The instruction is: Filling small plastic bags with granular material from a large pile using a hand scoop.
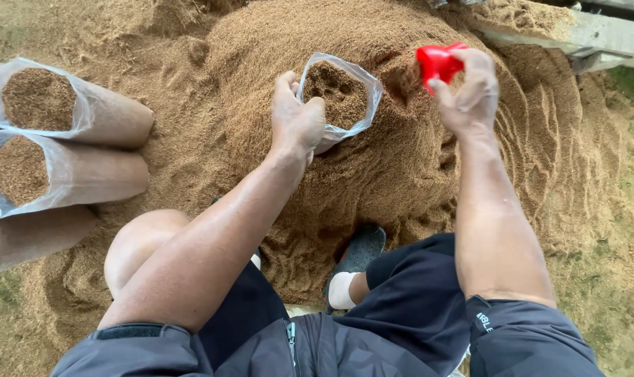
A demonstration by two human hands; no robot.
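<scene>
— What's biggest here?
— The sawdust heap (401, 160); an open clear bag (341, 98) stands on it, mouth up.
— And the hands?
— Left hand (296, 119) pinches the bag's near rim; right hand (470, 94), just right of the mouth, grips a red scoop (437, 63).

Clear plastic bag (339, 94) open, part-filled with sawdust; red scoop (437, 63) raised beside.
</scene>
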